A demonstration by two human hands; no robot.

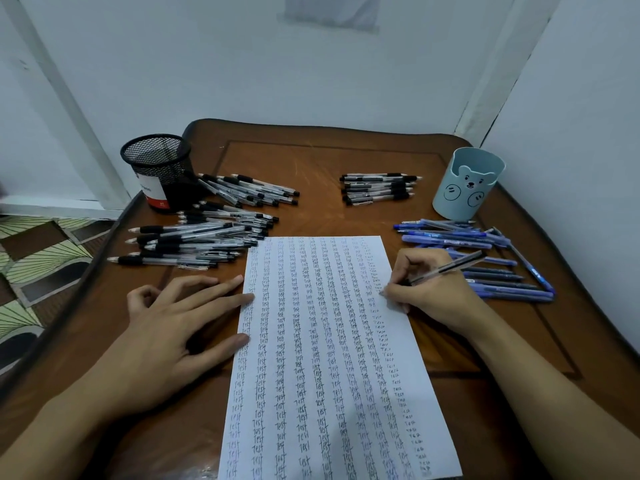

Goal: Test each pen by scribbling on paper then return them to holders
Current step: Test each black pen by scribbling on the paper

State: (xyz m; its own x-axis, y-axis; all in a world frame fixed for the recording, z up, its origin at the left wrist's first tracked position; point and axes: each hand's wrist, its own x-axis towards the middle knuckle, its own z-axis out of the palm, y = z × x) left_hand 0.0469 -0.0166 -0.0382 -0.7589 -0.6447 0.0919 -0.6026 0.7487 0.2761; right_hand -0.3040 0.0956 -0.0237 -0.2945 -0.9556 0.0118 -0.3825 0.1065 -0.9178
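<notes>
Left grip (173, 323) flat, fingers (228, 303) spread; right grip (429, 292) pinches a pen (457, 265).

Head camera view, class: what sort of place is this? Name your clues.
Probably a corner of a home room: a wooden table against plain walls, patterned floor tiles beside it.

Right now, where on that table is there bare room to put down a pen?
Bare wood of the table lies between the left black pens and the small black bundle, above the paper, and along the far edge. Crowded: both sides of the paper, with blue pens on the right.
</notes>
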